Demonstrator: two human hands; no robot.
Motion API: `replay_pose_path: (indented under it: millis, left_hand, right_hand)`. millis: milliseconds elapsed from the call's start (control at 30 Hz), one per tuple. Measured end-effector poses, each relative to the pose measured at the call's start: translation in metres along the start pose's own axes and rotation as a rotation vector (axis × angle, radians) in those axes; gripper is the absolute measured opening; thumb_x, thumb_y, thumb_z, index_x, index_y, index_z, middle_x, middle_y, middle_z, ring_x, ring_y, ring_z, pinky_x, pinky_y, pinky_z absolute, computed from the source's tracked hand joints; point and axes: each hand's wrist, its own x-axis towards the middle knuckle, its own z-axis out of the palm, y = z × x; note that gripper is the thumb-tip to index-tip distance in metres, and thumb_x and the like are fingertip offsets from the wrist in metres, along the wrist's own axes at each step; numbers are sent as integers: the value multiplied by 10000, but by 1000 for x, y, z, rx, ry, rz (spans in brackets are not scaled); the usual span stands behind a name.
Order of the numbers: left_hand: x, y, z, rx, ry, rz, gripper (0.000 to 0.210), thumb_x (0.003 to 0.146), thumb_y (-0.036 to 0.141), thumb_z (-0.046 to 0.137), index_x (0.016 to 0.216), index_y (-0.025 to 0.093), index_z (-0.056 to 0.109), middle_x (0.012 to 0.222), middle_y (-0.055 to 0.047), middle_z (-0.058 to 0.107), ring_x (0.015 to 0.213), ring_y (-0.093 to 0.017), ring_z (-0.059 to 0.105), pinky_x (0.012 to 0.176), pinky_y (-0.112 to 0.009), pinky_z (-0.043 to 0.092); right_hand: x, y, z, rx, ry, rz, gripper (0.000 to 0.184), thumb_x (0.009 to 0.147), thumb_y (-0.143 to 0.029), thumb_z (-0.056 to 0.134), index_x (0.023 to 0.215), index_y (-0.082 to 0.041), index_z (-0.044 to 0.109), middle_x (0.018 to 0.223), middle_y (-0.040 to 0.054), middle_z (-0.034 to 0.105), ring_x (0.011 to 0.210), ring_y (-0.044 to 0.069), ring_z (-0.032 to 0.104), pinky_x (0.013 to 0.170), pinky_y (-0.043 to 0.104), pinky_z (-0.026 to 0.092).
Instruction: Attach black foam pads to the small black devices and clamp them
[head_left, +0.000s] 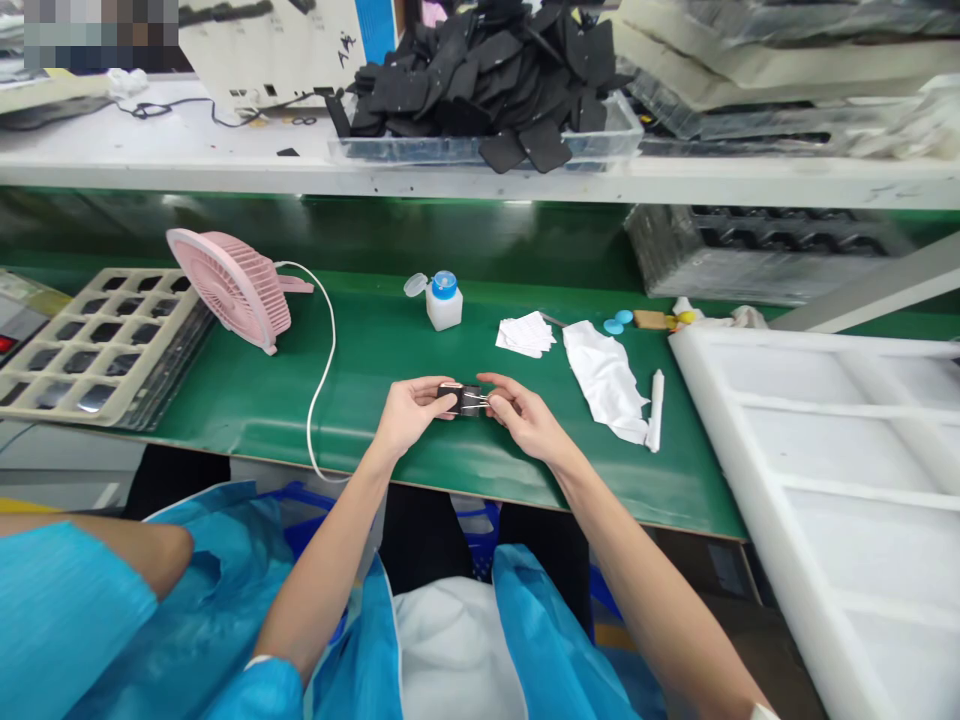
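Observation:
Over the green mat (420, 450), my left hand (409, 410) is closed around a small black rectangular part (470, 401), its thumb pressed on one end. My right hand (523, 411) pinches thin metal tweezers (475, 400), whose tips point left and lie over the black part. Whether the tips grip anything is too small to see. Beyond the hands stands a white bottle (445, 303) with a blue top and its clear lid flipped up. White paper slips (525, 334) and a wrinkled white cloth (602, 375) lie to the right.
A pink fan (232, 285) with a white cable stands left, beside a stacked tray (94, 340). A white divided foam tray (742, 480) borders the right. Black pieces (480, 75) fill a clear bin on the shelf (247, 175). A co-worker's blue sleeve (67, 610) shows lower left.

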Motion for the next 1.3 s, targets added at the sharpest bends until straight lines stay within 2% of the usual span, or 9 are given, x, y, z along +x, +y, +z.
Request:
replay_pose_path:
  millis: [400, 700, 967, 1133, 1300]
  left_hand:
    - [-2, 0, 2, -26, 33, -15, 535, 563, 391, 1001, 987, 117, 826, 987, -137, 812, 811, -250, 770, 687, -346, 681]
    - [-2, 2, 4, -51, 46, -31, 543, 533, 378, 1012, 971, 115, 830, 959, -135, 814, 775, -235, 768, 659, -322, 673]
    - [-1, 6, 5, -47, 64, -38, 573, 516, 378, 1016, 982, 105, 824, 975, -149, 812, 784, -239, 762, 640, -310, 652]
    - [-3, 3, 7, -91, 103, -10, 592, 530, 357, 1012, 1032, 118, 809, 995, -144, 812, 801, -228, 761, 709, -322, 638]
    - [-4, -3, 16, -240, 206, 57, 533, 567, 333, 1000, 1023, 135, 808, 998, -118, 808, 892, -207, 754, 807, -287, 598]
  right_hand:
    - [0, 0, 1, -54, -20, -43, 469, 1068, -436, 493, 1432, -149, 564, 830, 11, 608, 729, 168, 552, 699, 303, 436]
    - [1, 1, 1, -50, -13, -43, 470, 1071, -451, 489, 1425, -152, 570, 823, 12, 605, 712, 163, 530, 688, 310, 429]
    - [2, 2, -1, 9, -46, -20, 545, 1066, -513, 494, 1465, -142, 523, 854, 22, 609, 711, 160, 527, 665, 303, 439]
    - [3, 3, 1, 93, -47, -6, 594, 1046, -537, 529, 1505, -163, 480, 916, 36, 640, 704, 159, 543, 664, 308, 465]
    - [-3, -2, 7, 149, -55, 9, 618, 1033, -512, 554, 1538, -175, 438, 1009, 61, 676, 765, 169, 593, 731, 328, 499]
